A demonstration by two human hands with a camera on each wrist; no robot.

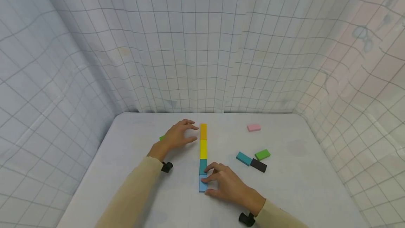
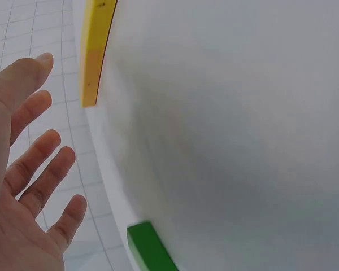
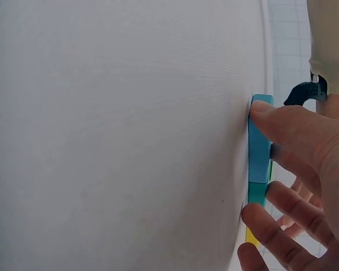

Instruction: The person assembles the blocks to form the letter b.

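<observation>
A straight row of flat coloured blocks runs away from the person: light blue (image 1: 203, 188), teal (image 1: 203, 165), yellow (image 1: 203, 149) and orange (image 1: 204, 131). At its near end my right hand (image 1: 229, 185) holds the light blue block, thumb (image 3: 263, 107) against its end and index finger over it. Another finger reaches the teal block. My left hand (image 1: 175, 136) hovers left of the orange block, fingers spread, with a gap between them and the row. A green block (image 2: 152, 248) lies beside this hand, mostly hidden by it in the head view.
Right of the row lie a teal block (image 1: 244, 158), a black block (image 1: 258, 165) touching it, and a green block (image 1: 262, 154). A pink block (image 1: 254, 127) sits farther back. White gridded curtains (image 1: 190, 45) enclose the white table (image 1: 294, 185).
</observation>
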